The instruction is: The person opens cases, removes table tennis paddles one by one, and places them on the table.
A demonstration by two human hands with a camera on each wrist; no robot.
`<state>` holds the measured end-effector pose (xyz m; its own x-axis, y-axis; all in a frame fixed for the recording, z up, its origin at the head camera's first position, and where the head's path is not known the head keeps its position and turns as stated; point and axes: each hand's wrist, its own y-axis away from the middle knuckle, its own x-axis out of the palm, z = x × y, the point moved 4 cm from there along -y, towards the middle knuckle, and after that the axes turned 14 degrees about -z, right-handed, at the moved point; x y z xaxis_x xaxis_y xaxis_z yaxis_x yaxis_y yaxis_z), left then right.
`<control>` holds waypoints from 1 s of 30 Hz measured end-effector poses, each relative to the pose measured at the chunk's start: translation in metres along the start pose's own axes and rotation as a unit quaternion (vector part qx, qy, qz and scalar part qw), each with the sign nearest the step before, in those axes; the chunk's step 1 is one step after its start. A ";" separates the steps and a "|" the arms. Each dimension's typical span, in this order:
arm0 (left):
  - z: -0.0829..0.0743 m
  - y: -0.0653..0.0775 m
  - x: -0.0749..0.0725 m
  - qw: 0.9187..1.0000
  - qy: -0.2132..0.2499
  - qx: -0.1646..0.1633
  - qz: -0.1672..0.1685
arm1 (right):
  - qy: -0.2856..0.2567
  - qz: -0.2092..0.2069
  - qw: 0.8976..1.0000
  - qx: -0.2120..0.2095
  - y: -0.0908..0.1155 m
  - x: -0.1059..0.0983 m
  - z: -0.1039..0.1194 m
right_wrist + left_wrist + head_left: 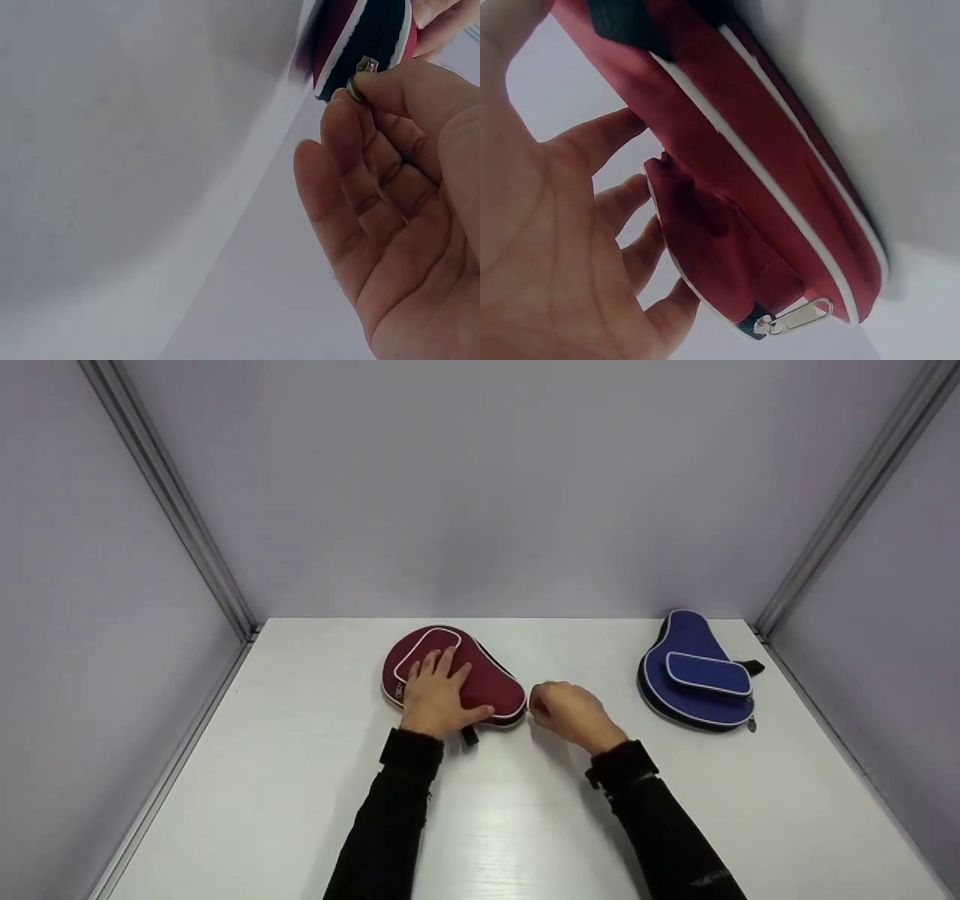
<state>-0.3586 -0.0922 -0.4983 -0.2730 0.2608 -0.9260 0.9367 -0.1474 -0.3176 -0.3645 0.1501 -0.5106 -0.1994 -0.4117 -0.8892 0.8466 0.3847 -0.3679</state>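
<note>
A dark red table tennis bat case (491,679) with white piping lies flat on the white table, its narrow end toward the right. My left hand (435,697) rests on top of it with fingers spread over the front pocket. In the left wrist view the pocket's metal zipper pull (806,315) hangs near the fingertips. At the narrow end, my right hand (574,712) pinches a zipper pull (354,90) between thumb and forefinger, as the right wrist view shows. The zipper there appears closed along the case's dark side band (375,34).
A blue case (694,686) of the same shape, with a front pocket and a black strap (750,667), lies at the table's back right. A short black strap (469,735) sticks out from the red case. Grey panels enclose the white table (480,825) at the back and sides.
</note>
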 end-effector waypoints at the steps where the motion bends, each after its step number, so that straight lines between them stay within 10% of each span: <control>1: -0.001 0.000 0.000 1.000 -0.006 0.001 0.000 | 0.003 -0.005 1.000 0.003 0.000 -0.001 -0.002; 22: -0.010 -0.003 0.006 0.999 -0.043 0.002 -0.013 | -0.012 0.021 0.997 0.069 0.001 -0.005 -0.015; 30: -0.011 -0.003 0.006 0.999 -0.044 0.002 -0.020 | -0.017 0.025 0.999 0.036 0.003 -0.012 0.001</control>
<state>-0.3608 -0.0801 -0.5002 -0.3281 0.1809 -0.9272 0.9239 -0.1433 -0.3549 -0.3591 0.1558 -0.5005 -0.1399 -0.4209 -0.8963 0.8886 0.3459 -0.3011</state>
